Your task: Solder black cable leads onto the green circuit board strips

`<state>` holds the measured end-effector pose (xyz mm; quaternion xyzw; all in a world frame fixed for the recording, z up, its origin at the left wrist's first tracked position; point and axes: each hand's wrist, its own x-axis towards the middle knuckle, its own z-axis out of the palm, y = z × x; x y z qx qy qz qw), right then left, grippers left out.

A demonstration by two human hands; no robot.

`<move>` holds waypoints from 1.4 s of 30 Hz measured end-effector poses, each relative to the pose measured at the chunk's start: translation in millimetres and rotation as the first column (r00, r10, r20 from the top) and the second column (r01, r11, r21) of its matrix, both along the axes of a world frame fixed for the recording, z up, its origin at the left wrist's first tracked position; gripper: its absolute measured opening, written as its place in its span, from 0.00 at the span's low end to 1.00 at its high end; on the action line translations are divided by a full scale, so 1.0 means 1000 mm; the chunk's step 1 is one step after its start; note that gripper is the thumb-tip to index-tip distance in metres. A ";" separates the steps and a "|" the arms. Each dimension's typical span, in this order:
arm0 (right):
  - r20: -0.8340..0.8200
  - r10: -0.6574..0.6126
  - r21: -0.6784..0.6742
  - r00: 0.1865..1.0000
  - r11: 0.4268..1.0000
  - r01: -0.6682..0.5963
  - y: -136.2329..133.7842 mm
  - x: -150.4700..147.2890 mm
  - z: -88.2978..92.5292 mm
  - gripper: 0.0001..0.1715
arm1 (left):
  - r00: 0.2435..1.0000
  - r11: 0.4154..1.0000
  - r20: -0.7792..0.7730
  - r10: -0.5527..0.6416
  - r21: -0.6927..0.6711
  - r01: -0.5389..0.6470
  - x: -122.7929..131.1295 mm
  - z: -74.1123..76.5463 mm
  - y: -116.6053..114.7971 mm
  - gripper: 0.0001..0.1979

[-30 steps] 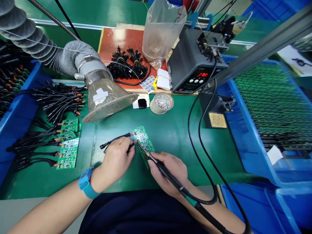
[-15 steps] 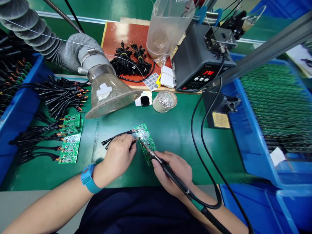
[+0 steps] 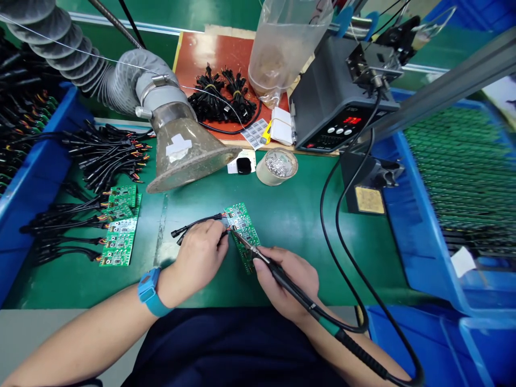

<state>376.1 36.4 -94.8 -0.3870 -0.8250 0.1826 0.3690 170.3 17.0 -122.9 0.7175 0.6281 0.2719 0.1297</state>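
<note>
A: What are the hands doing?

B: The bare left hand (image 3: 201, 251) is closed, thumb to fingers, pinching a thin black cable with coloured wire ends (image 3: 228, 230). The bare right hand (image 3: 292, 279) grips a slim black-and-green soldering iron (image 3: 296, 294) like a pen.

A: Where's the board?

B: The green rectangular circuit board (image 3: 244, 221) lies on the smooth green bench top (image 3: 193, 196), just beyond the left fingertips and ahead of the right hand. The iron's tip is at its left edge, by the wire ends; I can't tell whether they touch.

A: Which step is that?

B: Soldering those wires to the edge, I'd judge. Another black cable (image 3: 197, 221) is already on the board, just beyond the left hand.

A: And the next move?

B: It calls for a steady left pinch until the joint sets, with the tip lifted clear without tugging.
</note>
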 end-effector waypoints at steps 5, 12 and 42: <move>-0.014 0.005 -0.004 1.000 1.000 -0.006 0.000 0.000 -0.003 0.07 | 1.000 1.000 -0.006 -0.002 -0.002 0.002 0.000 0.000 0.000 0.05; -0.006 0.057 0.061 0.998 0.997 -0.057 -0.002 -0.001 -0.005 0.12 | 1.000 1.000 -0.029 0.004 -0.003 -0.005 0.001 0.001 0.001 0.05; -0.013 0.025 0.014 1.000 1.000 -0.024 0.001 -0.005 -0.002 0.09 | 0.999 1.000 -0.046 0.009 -0.004 -0.009 0.001 0.001 0.000 0.06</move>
